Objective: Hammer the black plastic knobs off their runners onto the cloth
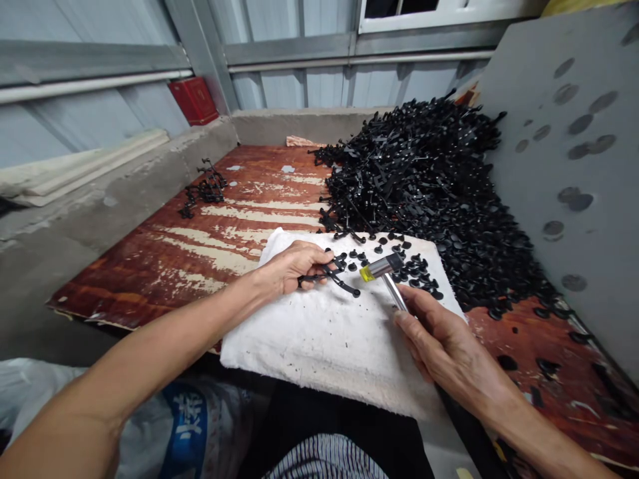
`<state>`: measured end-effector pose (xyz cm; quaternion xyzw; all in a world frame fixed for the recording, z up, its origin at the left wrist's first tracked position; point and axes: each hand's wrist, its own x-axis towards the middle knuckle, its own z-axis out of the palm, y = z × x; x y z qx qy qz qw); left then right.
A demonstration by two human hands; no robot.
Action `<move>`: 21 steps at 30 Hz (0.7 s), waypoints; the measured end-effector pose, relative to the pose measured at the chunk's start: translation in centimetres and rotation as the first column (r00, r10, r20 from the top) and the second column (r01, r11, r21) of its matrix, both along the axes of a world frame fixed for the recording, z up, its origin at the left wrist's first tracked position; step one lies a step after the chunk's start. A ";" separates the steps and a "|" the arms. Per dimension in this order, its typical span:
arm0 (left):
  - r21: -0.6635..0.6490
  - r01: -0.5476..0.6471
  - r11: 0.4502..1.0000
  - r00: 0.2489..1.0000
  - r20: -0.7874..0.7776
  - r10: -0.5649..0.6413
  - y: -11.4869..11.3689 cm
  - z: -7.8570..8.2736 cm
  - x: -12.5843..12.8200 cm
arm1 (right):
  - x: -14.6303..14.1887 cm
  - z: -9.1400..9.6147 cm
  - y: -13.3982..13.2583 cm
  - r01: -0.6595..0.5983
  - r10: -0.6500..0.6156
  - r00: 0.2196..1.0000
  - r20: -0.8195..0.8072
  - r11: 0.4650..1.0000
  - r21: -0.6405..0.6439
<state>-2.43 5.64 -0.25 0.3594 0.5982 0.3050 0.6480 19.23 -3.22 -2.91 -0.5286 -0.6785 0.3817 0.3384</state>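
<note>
Two hands, both closed: left hand [292, 266] pinched a black sprue [342, 281] flat on the white pad [324, 352], long axis pointing right toward the hammer [382, 268]. Its head hovered just beside the sprue, gripped by right hand [444, 339].

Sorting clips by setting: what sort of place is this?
Likely a workshop bench: a heap of black plastic parts on a worn red board, a hammer in the right hand, a black sprue in the left hand.

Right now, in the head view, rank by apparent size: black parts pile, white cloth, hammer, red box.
1. black parts pile and white cloth: alike, cloth nearer, unranked.
2. red box, though farther.
3. hammer in right hand.
</note>
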 end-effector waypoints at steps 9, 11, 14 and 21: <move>0.003 0.000 1.000 1.000 -0.018 0.000 0.0 0.0 0.0 | -0.1 0.1 0.0 -0.027 0.024 0.999 0.045 0.997 0.070; -0.001 -0.008 1.000 1.000 -0.028 0.008 -0.1 0.1 0.1 | -0.1 0.2 0.0 -0.030 0.025 0.998 0.059 0.996 0.088; -0.005 -0.007 1.000 0.999 -0.045 0.006 -0.1 0.2 0.1 | 0.0 0.2 0.0 -0.035 0.028 0.997 0.068 0.995 0.096; 0.015 0.025 1.000 0.995 -0.093 -0.023 0.1 -0.2 0.1 | 0.0 0.1 0.0 -0.023 0.018 0.998 0.064 0.997 0.073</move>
